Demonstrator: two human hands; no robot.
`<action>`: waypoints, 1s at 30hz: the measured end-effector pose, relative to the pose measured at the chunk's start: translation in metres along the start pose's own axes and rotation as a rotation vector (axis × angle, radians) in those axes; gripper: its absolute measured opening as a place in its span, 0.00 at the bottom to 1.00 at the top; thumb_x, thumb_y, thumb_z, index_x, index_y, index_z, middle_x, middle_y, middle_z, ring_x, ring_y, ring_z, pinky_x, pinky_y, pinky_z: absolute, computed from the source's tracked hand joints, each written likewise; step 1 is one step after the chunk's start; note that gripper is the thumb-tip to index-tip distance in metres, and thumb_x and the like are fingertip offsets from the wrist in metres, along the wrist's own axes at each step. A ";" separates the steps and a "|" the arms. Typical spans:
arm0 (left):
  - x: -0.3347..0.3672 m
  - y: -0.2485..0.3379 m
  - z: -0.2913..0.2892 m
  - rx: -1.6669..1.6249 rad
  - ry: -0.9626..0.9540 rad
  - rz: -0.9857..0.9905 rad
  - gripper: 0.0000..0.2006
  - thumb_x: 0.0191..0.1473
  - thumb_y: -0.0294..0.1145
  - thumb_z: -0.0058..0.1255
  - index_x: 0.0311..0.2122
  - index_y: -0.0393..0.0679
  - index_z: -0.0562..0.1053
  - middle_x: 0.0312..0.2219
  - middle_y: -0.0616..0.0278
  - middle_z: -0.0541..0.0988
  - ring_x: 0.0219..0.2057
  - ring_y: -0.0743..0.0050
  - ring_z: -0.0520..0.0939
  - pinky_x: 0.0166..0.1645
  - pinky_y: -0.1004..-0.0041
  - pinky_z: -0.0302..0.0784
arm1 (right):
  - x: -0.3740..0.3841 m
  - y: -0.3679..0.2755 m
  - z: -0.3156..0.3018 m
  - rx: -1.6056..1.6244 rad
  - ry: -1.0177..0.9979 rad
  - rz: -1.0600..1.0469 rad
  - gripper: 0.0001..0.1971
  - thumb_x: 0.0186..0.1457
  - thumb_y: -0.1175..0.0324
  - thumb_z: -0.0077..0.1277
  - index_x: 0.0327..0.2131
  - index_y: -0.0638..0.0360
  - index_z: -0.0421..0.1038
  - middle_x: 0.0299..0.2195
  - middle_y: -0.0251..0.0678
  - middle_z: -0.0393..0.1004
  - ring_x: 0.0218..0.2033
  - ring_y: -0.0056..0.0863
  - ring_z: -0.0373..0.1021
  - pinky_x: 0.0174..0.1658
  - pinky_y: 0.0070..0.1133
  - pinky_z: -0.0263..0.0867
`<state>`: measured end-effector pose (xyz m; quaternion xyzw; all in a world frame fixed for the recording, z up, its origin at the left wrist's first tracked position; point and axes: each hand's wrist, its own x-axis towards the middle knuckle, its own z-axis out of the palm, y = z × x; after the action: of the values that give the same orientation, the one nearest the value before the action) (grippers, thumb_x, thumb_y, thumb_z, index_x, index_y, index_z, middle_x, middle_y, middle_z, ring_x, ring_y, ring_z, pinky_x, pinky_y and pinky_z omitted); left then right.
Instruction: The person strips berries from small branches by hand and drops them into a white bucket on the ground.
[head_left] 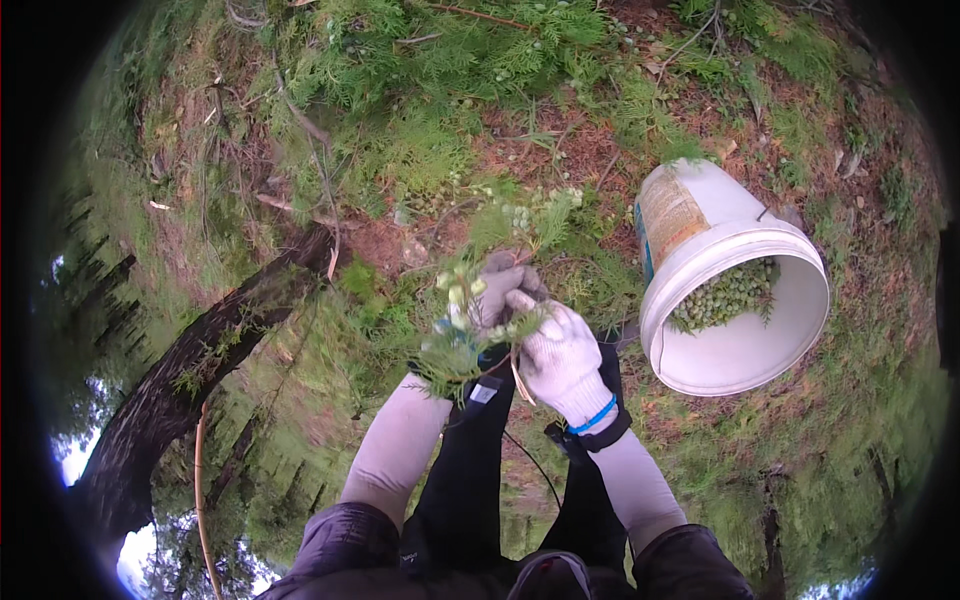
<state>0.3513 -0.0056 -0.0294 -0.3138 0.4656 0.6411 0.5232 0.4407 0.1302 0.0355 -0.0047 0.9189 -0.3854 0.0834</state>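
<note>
My left hand, in a greyish work glove, is closed around a leafy conifer sprig with pale green seed cones. Close beside it, my right hand wears a white knit glove with a blue cuff edge. Its fingers are bent together at the sprig's stem, and what lies inside them is mostly hidden. Just beyond the hands is another cone-bearing branch. To the right, a white plastic bucket lies tipped on its side, its mouth toward me, with a heap of green cones inside.
A dark, leaning tree trunk rises along the left. Cut green conifer branches cover the ground at the far side. Dry twigs and brown needles lie among them. A thin stick stands at the lower left.
</note>
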 end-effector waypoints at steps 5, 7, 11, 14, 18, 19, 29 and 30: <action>-0.112 0.006 0.078 -0.112 0.058 0.205 0.11 0.66 0.31 0.42 0.48 0.36 0.65 0.23 0.66 0.68 0.22 0.76 0.70 0.32 0.72 0.75 | -0.070 -0.028 -0.076 0.454 0.263 0.400 0.16 0.41 0.80 0.59 0.38 0.62 0.76 0.49 0.46 0.75 0.50 0.35 0.73 0.53 0.26 0.70; -0.135 0.002 0.102 -0.057 0.061 0.133 0.11 0.67 0.33 0.41 0.49 0.40 0.66 0.20 0.70 0.64 0.17 0.82 0.63 0.23 0.77 0.65 | -0.080 -0.019 -0.101 0.837 0.194 0.720 0.19 0.52 0.74 0.61 0.49 0.67 0.72 0.50 0.44 0.74 0.50 0.31 0.72 0.55 0.25 0.69; -0.161 -0.013 0.147 -0.051 -0.035 0.001 0.14 0.67 0.39 0.43 0.53 0.44 0.65 0.17 0.73 0.61 0.14 0.84 0.59 0.16 0.78 0.55 | -0.063 -0.017 -0.144 1.544 0.180 0.985 0.23 0.59 0.65 0.59 0.55 0.63 0.67 0.47 0.35 0.75 0.42 0.19 0.71 0.43 0.17 0.68; -0.165 -0.021 0.193 0.074 -0.130 -0.106 0.12 0.67 0.41 0.43 0.49 0.48 0.64 0.17 0.74 0.61 0.13 0.83 0.60 0.16 0.79 0.55 | -0.092 0.024 -0.139 1.543 0.293 1.048 0.17 0.62 0.62 0.51 0.50 0.61 0.71 0.40 0.36 0.77 0.35 0.18 0.70 0.33 0.17 0.66; -0.146 -0.037 0.238 -0.060 -0.073 -0.216 0.04 0.67 0.36 0.40 0.41 0.51 0.64 0.17 0.75 0.60 0.14 0.84 0.60 0.17 0.80 0.54 | -0.071 0.045 -0.154 2.127 0.677 1.147 0.16 0.63 0.70 0.36 0.49 0.69 0.67 0.41 0.52 0.71 0.40 0.43 0.71 0.38 0.42 0.77; -0.135 -0.048 0.256 -0.098 -0.065 -0.184 0.04 0.67 0.36 0.40 0.41 0.51 0.64 0.17 0.75 0.60 0.13 0.84 0.60 0.16 0.80 0.54 | -0.082 0.080 -0.135 1.911 0.627 1.015 0.15 0.63 0.71 0.35 0.47 0.69 0.67 0.40 0.52 0.71 0.39 0.43 0.72 0.38 0.44 0.77; -0.121 -0.086 0.232 0.049 0.090 -0.073 0.10 0.67 0.36 0.41 0.48 0.44 0.68 0.17 0.74 0.62 0.13 0.83 0.59 0.17 0.78 0.56 | -0.110 0.182 -0.181 1.475 0.484 1.164 0.50 0.45 0.36 0.64 0.62 0.58 0.54 0.43 0.45 0.73 0.42 0.38 0.73 0.44 0.34 0.73; -0.120 -0.082 0.228 0.091 0.077 -0.083 0.10 0.67 0.36 0.40 0.47 0.44 0.68 0.17 0.74 0.61 0.13 0.83 0.59 0.16 0.78 0.55 | -0.118 0.161 -0.191 1.470 0.613 1.193 0.43 0.50 0.40 0.63 0.60 0.60 0.60 0.44 0.44 0.74 0.40 0.35 0.74 0.43 0.30 0.73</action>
<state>0.4804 0.1615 0.1394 -0.3332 0.5006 0.5846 0.5446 0.5358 0.3875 0.0707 0.6108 0.2856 -0.7385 0.0046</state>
